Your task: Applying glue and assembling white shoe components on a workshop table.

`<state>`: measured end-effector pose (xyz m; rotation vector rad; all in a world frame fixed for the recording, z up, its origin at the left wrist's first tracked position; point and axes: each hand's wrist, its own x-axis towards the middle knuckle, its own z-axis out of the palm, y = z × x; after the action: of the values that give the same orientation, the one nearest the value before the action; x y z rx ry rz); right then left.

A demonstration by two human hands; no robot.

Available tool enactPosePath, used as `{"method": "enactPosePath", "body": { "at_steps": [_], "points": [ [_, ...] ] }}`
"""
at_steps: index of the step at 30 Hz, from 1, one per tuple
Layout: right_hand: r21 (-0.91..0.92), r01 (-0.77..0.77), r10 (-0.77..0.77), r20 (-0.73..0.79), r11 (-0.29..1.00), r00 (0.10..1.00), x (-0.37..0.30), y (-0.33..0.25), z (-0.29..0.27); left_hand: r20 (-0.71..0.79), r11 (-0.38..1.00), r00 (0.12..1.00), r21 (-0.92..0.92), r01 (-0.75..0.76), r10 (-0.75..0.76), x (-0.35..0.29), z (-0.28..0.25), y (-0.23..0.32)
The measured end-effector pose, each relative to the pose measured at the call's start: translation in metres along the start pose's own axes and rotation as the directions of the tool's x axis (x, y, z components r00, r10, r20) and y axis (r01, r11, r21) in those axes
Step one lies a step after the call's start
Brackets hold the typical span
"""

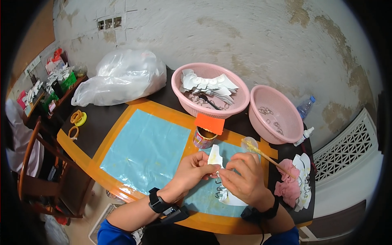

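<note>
My left hand [193, 168] pinches a white cut-out piece [215, 155] with yellowish smears on it, holding it raised over the table's blue sheet. Close beside it, my right hand [246, 176] has its thumb and fingers drawn together at the lower end of that piece. Whatever sits between the right fingertips is too small to make out. Beneath my hands another white piece [233, 200] lies on the sheet, with several dark metal loops [219, 191] along its side. Just beyond my hands stands an open tin [204, 138], an orange card [209, 123] over part of its mouth.
Two pink baskets [185, 100] [261, 128] stand at the back; the left holds white pieces, the right small rings. A yellow-smeared stick [267, 157] rests by a pink cloth [288, 183]. Tape rolls [76, 117] and a plastic bag [122, 77] lie leftward.
</note>
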<state>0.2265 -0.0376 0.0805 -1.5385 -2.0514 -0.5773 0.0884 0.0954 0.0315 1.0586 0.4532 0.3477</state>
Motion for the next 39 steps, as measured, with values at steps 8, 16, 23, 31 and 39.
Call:
{"method": "enactPosePath", "body": {
  "at_steps": [8,16,23,31,39],
  "points": [
    [-0.122,0.07,-0.076,-0.047,0.99,0.996,-0.006,-0.003,0.008,0.03,0.999,0.999,0.028,0.041,-0.042,-0.001,0.002,-0.003],
    [-0.088,0.176,-0.178,-0.023,0.981,0.984,-0.006,0.004,0.006,0.076,0.997,0.995,-0.018,0.072,-0.071,0.001,0.002,-0.009],
    [-0.079,0.239,-0.225,0.151,0.968,0.963,0.001,-0.001,-0.002,0.046,0.995,0.997,-0.082,0.064,-0.06,0.0,-0.003,-0.01],
    [-0.148,0.161,-0.134,0.179,0.976,0.975,-0.005,-0.001,-0.007,0.072,0.993,0.997,-0.115,0.033,-0.025,0.0,-0.002,0.003],
    [0.095,0.006,-0.012,0.069,0.996,0.998,-0.003,0.006,-0.017,0.124,0.993,0.992,-0.116,0.0,0.015,0.001,-0.006,-0.003]
  ]
}}
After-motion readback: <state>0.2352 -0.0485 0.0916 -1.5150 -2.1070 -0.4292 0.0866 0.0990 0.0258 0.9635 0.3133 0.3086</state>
